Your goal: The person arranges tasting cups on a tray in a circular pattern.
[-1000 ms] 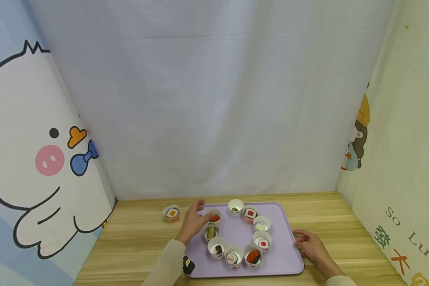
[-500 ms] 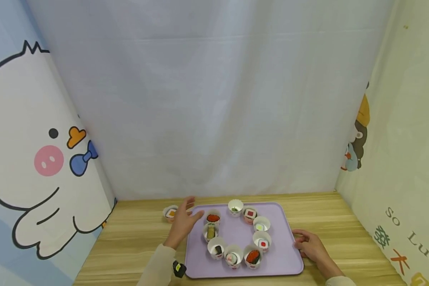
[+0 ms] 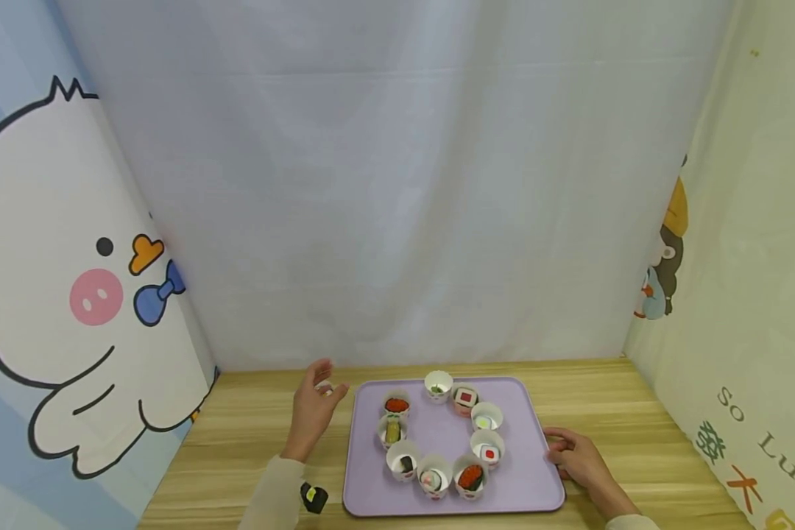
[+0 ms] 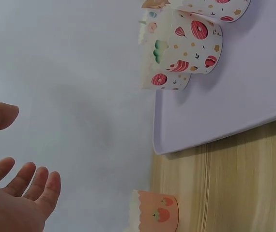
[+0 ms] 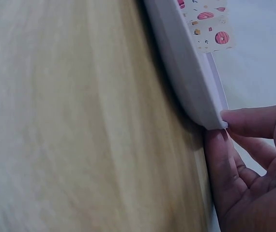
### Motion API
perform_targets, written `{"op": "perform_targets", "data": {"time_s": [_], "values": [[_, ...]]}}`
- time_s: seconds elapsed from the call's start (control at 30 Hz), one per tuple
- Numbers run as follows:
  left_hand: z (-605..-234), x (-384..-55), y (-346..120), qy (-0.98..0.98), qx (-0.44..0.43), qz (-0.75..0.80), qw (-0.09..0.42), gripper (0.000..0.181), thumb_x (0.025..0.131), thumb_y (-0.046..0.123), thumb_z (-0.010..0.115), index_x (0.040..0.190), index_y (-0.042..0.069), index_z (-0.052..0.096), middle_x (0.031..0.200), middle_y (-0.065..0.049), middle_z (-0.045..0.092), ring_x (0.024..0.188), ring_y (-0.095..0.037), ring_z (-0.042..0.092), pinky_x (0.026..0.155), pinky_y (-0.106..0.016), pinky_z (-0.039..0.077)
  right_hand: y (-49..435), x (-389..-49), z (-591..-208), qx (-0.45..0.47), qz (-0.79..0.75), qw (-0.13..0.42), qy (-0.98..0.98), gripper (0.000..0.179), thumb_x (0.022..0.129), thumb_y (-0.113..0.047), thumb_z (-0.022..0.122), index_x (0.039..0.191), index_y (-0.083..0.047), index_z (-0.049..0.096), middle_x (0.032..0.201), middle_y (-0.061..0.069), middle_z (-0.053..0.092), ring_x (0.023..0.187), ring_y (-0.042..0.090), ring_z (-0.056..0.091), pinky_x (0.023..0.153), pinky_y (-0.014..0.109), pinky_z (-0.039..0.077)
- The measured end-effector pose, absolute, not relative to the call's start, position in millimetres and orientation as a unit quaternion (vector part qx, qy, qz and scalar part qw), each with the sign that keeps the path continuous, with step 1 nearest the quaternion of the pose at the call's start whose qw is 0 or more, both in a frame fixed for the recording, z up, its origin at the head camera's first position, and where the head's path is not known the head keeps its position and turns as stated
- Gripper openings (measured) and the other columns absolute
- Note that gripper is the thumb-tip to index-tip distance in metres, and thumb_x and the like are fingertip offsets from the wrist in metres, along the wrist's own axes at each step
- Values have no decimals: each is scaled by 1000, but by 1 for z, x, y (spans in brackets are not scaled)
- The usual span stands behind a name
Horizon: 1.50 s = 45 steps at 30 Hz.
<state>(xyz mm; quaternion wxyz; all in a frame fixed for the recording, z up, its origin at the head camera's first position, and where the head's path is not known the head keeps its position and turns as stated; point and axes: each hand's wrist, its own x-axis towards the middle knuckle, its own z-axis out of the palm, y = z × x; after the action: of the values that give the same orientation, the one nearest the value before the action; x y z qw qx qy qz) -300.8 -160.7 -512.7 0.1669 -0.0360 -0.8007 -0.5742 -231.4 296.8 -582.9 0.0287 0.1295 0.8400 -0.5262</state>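
Observation:
My left hand (image 3: 313, 414) hovers left of the purple tray (image 3: 526, 482), fingers apart and holding nothing. In the left wrist view an orange paper cup (image 4: 160, 212) with a strawberry print stands on the table near that hand. The head view shows only a sliver of it behind the fingers. My right hand (image 3: 578, 460) pinches the tray's right rim, thumb above and fingers beneath, as the right wrist view (image 5: 254, 169) shows. On the tray, paper cups form a ring, among them one with toy red-roe sushi (image 3: 470, 478) and one with a green piece (image 3: 439, 388).
A black toy sushi piece (image 3: 314, 498) with a yellow centre appears beside the left sleeve (image 3: 271, 493). The wooden table (image 3: 636, 442) meets a grey curtain (image 3: 397, 221) at its back edge. Printed cloths hang on both sides.
My left hand has moved left, away from the red-roe cup at the tray's upper left and over toward the orange cup. The right hand has stayed at the tray's rim.

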Motion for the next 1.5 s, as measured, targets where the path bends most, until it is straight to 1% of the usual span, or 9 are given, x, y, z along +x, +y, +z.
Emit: {"op": "perform_targets", "data": {"time_s": [0.27,0.47,0.7,0.93,1.0,1.1,1.2,1.3,1.5], "values": [[-508,-301,-178,-783,-17,-594,183,56,87,5,71,137,1,47,138,-19,53,129,-32,51,106,-51,42,297,-231,-584,128,-527,28,840,51,80,6,65,130,6,57,88,13,64,74,15,59,57,29,53],[-517,-308,-192,-778,11,-599,188,62,87,6,71,141,-1,42,143,-21,48,135,-35,43,111,-50,37,297,-230,-582,130,-526,30,840,50,80,6,66,130,6,57,84,6,63,74,14,59,57,29,53],[-535,-314,-204,-786,24,-596,162,75,86,9,74,147,0,33,150,-23,39,141,-39,34,115,-52,31,297,-231,-581,131,-530,33,837,50,80,5,66,130,6,56,81,3,61,73,14,58,57,29,52],[-551,-319,-211,-793,42,-593,132,80,85,6,73,150,-3,26,154,-26,32,144,-42,29,116,-54,27,298,-231,-582,127,-530,31,838,51,79,5,67,129,6,57,86,12,64,73,14,58,56,29,52],[-554,-321,-213,-795,42,-593,117,83,84,5,73,151,-3,23,155,-27,29,144,-43,27,116,-55,25,298,-231,-581,126,-530,32,838,51,79,5,67,130,6,56,85,9,63,73,14,58,57,29,52],[-559,-325,-214,-796,47,-597,86,91,82,6,75,153,1,19,156,-26,26,145,-43,24,118,-56,23,298,-231,-582,130,-529,32,838,51,80,5,66,130,5,57,82,4,62,73,13,58,57,29,51],[-565,-328,-215,-797,50,-599,63,96,80,8,77,154,3,16,157,-26,24,145,-43,23,118,-58,23,299,-231,-583,132,-531,31,837,51,80,5,66,130,4,57,82,5,62,73,14,58,57,29,51],[-571,-333,-216,-793,54,-604,57,96,79,7,78,153,3,17,157,-26,25,145,-44,24,117,-57,24,299,-232,-585,128,-530,31,837,51,79,5,66,129,5,57,85,9,63,73,14,59,56,29,52],[-583,-341,-217,-790,43,-609,54,86,79,5,77,148,-4,25,152,-28,32,140,-46,33,114,-55,30,299,-232,-585,127,-531,29,837,51,79,4,67,129,5,58,87,13,64,73,14,58,57,29,51]]}}
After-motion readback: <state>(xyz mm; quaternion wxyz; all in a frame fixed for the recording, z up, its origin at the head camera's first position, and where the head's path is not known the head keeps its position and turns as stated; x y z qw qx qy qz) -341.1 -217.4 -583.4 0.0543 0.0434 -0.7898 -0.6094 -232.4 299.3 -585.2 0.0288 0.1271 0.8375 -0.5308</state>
